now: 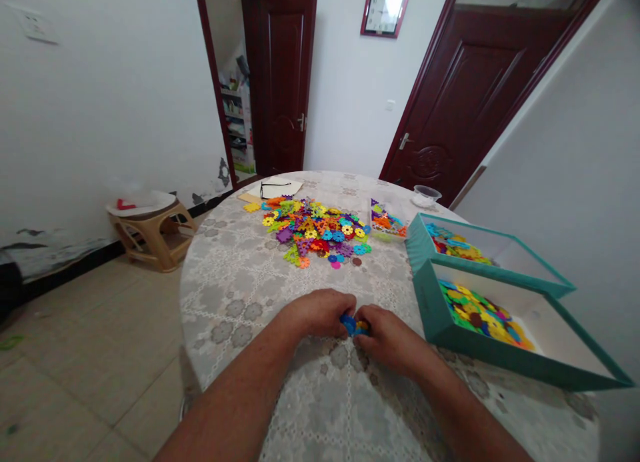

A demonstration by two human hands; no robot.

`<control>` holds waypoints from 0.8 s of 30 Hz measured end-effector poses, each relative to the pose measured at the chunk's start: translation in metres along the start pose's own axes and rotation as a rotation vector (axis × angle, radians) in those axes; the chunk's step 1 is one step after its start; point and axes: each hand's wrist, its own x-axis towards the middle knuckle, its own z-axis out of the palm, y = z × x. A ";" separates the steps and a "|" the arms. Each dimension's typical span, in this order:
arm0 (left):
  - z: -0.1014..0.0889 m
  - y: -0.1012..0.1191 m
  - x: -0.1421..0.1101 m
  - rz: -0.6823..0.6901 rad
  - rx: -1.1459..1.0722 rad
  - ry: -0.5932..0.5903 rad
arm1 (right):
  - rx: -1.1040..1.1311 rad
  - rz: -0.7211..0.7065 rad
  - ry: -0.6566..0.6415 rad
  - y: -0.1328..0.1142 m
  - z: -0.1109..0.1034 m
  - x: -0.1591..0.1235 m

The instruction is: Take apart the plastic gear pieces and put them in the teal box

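My left hand (327,312) is closed on a small blue plastic disc piece (349,325) close to the near middle of the table. Right beside it, my right hand (383,332) pinches a yellow and blue disc piece (361,327). The two pieces meet between my fingertips; whether they are joined I cannot tell. Beyond my hands lies a wide heap of colourful notched plastic pieces (320,229), with discs and triangles among them. My fingers partly hide the pieces I hold.
At the right stand two teal boxes, the near box (480,339) and the far box (420,249), both with plastic pieces inside. A clear tray (387,234) of pieces, a clear bowl (427,195) and glasses (275,189) on paper sit farther back. A stool (155,232) stands left.
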 end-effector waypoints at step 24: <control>0.031 0.004 0.029 0.207 -0.162 0.542 | 1.702 0.301 0.059 0.009 0.026 0.034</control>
